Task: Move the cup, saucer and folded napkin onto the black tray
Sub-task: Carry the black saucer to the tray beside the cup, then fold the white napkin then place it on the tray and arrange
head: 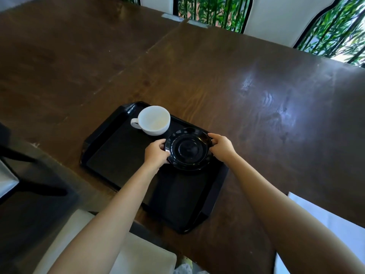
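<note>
Saucer [188,148] position: between your hands, over the far right part of the black tray [118,155]. Your left hand [156,153] and right hand [222,147] close their fingers on opposite rims. Cup [155,120] stands on the tray just beyond your left fingers.

Brown wood table [237,86], white chairs [276,16], greenery behind.

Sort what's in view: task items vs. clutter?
Task items:
black tray
white cup, on the tray
black saucer, held by left hand and right hand
folded napkin: not visible

Clutter:
wooden table
white chairs
</note>
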Available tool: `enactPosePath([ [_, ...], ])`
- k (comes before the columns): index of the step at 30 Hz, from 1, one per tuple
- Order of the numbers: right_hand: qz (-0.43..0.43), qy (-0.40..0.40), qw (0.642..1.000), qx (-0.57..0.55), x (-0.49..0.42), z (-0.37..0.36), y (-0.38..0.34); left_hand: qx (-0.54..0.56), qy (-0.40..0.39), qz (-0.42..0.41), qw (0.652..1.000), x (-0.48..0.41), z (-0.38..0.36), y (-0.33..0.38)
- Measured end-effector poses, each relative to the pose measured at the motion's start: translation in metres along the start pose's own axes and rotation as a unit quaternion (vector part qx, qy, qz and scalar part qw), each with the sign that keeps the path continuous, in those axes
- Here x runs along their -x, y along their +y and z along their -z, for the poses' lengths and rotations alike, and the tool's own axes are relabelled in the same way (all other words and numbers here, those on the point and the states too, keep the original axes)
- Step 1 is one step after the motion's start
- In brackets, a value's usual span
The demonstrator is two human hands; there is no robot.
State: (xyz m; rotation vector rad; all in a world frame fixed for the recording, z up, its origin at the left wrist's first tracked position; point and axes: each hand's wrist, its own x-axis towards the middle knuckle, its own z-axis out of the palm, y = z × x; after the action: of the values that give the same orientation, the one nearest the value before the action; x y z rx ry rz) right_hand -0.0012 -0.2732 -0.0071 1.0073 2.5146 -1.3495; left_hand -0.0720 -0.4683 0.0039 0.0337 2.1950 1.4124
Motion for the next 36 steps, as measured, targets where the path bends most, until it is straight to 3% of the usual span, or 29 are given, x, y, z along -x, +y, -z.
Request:
enactPosePath([
  [9, 0.013, -0.027, 0.998, 0.049, 0.007, 0.01, -0.003, -0.141, 0.011, 0.004, 0.99, 0.003, 0.012, 0.008],
  [12, 0.012, -0.052, 0.997, 0.057, 0.014, 0.025, -0.008, -0.232, 0.0, -0.029, 0.972, 0.009, 0.018, 0.019],
  [16, 0.015, -0.067, 0.997, 0.035, 0.031, 0.055, -0.011, -0.217, -0.042, -0.105, 0.97, 0.021, 0.015, 0.05],
  [24, -0.022, 0.051, 0.995, -0.08, 0.101, 0.123, 0.044, -0.264, -0.102, -0.224, 0.933, 0.055, -0.053, 0.104],
  [28, -0.062, 0.169, 0.971, -0.157, 0.149, 0.153, 0.11, -0.29, -0.117, -0.293, 0.903, 0.091, -0.118, 0.094],
  [31, -0.105, 0.295, 0.948, -0.056, 0.187, 0.161, 0.167, -0.273, -0.113, -0.336, 0.895, 0.129, -0.177, 0.066],
  [33, -0.1, 0.337, 0.936, -0.007, 0.205, 0.153, 0.197, -0.262, -0.119, -0.344, 0.894, 0.157, -0.218, 0.039],
  [36, -0.06, 0.267, 0.956, 0.109, 0.209, 0.125, 0.229, -0.31, -0.149, -0.35, 0.871, 0.19, -0.269, -0.004],
])
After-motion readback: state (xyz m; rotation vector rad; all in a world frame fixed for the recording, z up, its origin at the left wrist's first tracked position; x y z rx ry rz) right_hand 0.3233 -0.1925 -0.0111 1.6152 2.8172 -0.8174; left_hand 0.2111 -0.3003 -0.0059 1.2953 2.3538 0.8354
